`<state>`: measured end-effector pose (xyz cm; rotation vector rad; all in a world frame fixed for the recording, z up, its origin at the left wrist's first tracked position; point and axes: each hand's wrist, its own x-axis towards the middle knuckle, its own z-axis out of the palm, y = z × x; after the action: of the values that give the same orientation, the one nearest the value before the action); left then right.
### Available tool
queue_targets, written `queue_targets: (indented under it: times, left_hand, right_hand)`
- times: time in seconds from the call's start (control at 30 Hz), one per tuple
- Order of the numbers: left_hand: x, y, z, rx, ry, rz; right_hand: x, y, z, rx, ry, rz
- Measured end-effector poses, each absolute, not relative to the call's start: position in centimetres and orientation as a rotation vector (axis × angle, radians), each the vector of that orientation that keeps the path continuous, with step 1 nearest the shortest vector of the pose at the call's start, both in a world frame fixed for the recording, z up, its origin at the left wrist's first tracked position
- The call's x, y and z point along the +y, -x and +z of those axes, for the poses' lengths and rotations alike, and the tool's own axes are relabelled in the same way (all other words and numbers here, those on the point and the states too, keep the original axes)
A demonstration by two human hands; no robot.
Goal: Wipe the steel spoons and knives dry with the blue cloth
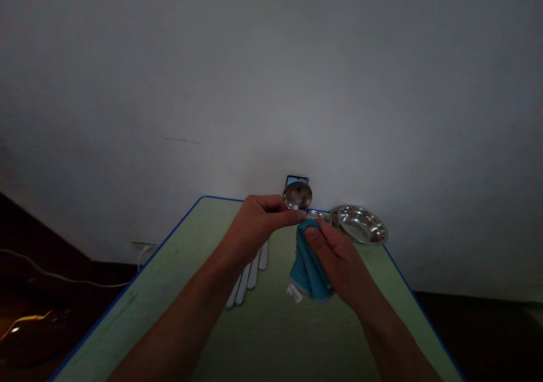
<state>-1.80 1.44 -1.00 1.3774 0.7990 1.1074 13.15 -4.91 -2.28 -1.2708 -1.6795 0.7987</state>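
My left hand [261, 220] is closed on a shiny metal spoon [297, 195], pinching it at the neck just below its round bowl. The bowl of the spoon points up and away from me. Close beside it, my right hand [335, 252] is closed around a folded blue cloth [307, 271] with a white tag hanging at its lower corner. The cloth meets the spoon just under my left thumb; whether the spoon's handle lies inside the cloth is hidden. Beneath my left forearm, several flat metal handles [253, 271] lie side by side on the table, their far ends covered.
A shiny metal bowl [362, 224] stands at the table's back right. Beside it lies more metal cutlery [319, 217], partly hidden. A phone [297, 179] leans at the wall behind the spoon. The pale green table [178, 257] has blue edges. A white cable [63, 274] runs at the left.
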Motion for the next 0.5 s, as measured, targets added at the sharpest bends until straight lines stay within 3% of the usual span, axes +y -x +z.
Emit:
queue_targets:
  times: [0.5]
  left_hand:
    - [1.38,2.15,-0.53,0.817,-1.330,1.134]
  right_hand:
    - [-5.12,-12.91,-2.31,-1.705,1.277,0.735]
